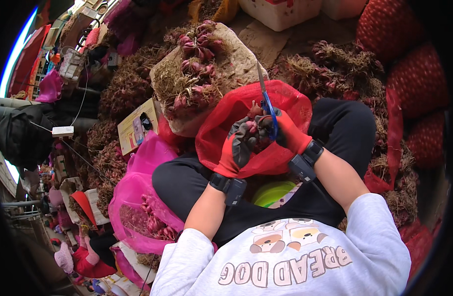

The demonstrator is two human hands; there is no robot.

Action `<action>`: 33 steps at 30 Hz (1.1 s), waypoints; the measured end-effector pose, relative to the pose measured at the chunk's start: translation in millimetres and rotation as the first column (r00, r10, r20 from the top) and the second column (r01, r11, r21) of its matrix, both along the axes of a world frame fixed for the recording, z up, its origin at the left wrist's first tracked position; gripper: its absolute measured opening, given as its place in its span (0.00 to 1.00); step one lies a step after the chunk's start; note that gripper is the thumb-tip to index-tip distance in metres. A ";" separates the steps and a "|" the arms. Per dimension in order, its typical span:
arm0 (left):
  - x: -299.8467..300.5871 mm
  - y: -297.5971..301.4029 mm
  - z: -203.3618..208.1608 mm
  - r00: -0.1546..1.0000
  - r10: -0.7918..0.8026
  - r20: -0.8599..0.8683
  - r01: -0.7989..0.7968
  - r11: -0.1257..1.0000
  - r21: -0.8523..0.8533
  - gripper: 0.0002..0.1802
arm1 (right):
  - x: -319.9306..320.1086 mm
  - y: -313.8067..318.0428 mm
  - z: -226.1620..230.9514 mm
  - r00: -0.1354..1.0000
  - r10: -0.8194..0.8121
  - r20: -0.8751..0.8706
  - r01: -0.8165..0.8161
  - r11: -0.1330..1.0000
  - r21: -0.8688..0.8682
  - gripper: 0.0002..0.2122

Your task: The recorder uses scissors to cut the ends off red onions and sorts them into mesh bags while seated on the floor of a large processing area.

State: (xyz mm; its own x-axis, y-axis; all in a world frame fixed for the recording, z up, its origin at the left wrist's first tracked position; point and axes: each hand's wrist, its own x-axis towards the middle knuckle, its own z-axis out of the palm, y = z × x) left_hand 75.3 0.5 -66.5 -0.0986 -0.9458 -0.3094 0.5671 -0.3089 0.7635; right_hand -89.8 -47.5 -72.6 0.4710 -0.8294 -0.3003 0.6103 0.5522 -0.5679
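Both my hands wear red gloves with dark palms and meet over an open red mesh bag in my lap. My left hand is closed around a few reddish shallots, with dry stems poking up. In my right hand is a pair of scissors with blue handles, its blades pointing up and away from me. The scissors lie close beside the shallots; whether the blades touch them I cannot tell. Ahead of the bag, bunched shallots with dry roots and stalks rest on a pale block.
A pink mesh bag with shallots stands by my left knee. Dried shallot bunches are heaped right and left. Full red mesh sacks line the right; a white foam box is far ahead. A green basin sits below my hands.
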 end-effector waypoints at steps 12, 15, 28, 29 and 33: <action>50.3 -12.8 -20.7 0.862 0.268 -0.431 -0.094 0.919 0.383 0.09 | -10.2 7.4 9.1 0.242 -0.344 -0.907 -0.459 0.783 -0.419 0.20; 59.4 -18.9 -20.9 0.874 0.297 -0.384 -0.159 0.923 0.350 0.08 | -19.3 20.1 29.9 0.192 -0.232 -0.953 -0.587 0.752 -0.301 0.24; 37.1 -6.3 -18.3 0.992 0.105 -0.066 -0.103 0.994 0.029 0.10 | -14.6 31.4 34.5 0.175 -0.296 -0.939 -0.653 0.679 -0.335 0.18; 37.8 -6.4 -21.4 0.991 0.090 -0.097 -0.089 0.996 0.012 0.10 | -16.0 31.5 32.2 0.195 -0.311 -0.930 -0.642 0.677 -0.360 0.17; 36.4 -6.7 -14.7 0.997 0.032 -0.063 -0.036 0.998 -0.055 0.11 | -23.4 28.2 22.7 0.151 -0.363 -0.919 -0.673 0.644 -0.365 0.16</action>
State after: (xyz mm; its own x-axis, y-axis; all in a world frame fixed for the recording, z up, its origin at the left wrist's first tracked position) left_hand 111.7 -6.2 -81.3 -0.0834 -0.9646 -0.2504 0.6238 -0.2465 0.7417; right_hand -113.2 -19.3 -49.9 0.4114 -0.9074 -0.0861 -0.6906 -0.2487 -0.6791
